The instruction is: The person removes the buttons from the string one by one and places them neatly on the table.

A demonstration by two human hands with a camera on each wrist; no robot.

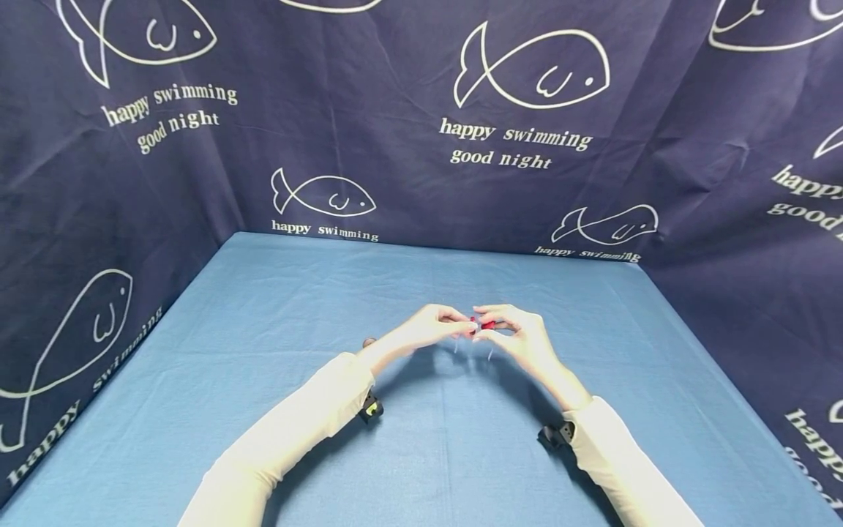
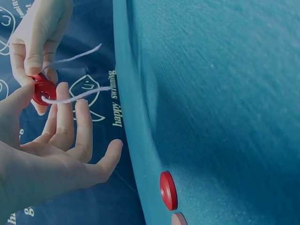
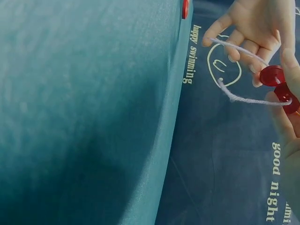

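You hold both hands up over the bench [image 1: 428, 446], close together, and the work sits in the gap between your fingertips. Your left hand [image 1: 428, 327] pinches a glossy red round button [image 3: 270, 76] by its rim, while your right hand [image 1: 525, 333] pinches a second red round button [image 3: 283, 91] just beside it. Gripping at the edge probably leaves the holes clear, since a pale lilac, soft twisted cord [image 3: 251, 100] comes out through one of them. Another length of similar cord [image 3: 241, 49] hangs on your left hand's side, past its fingers; whether one strand runs through both buttons is hidden. Your left hand's other fingers are spread away from the pinch, which likely lets the loose end drop without snagging. Working raised rather than flat seems to suit it, because both ends can dangle toward the bench. The buttons look thick, smooth and hard, perhaps painted wood or plastic, quite unlike the limp, slightly fuzzy cord. Below and to the left of your left hand, a red disc with a rounded edge [image 2: 169, 191] rests on the bench, with a pinkish rounded piece [image 2: 178, 219] near it, partly cut off by the left wrist view. The blue cloth over the bench [image 1: 197, 410] shows a fine weave and soft creases beneath your hands.
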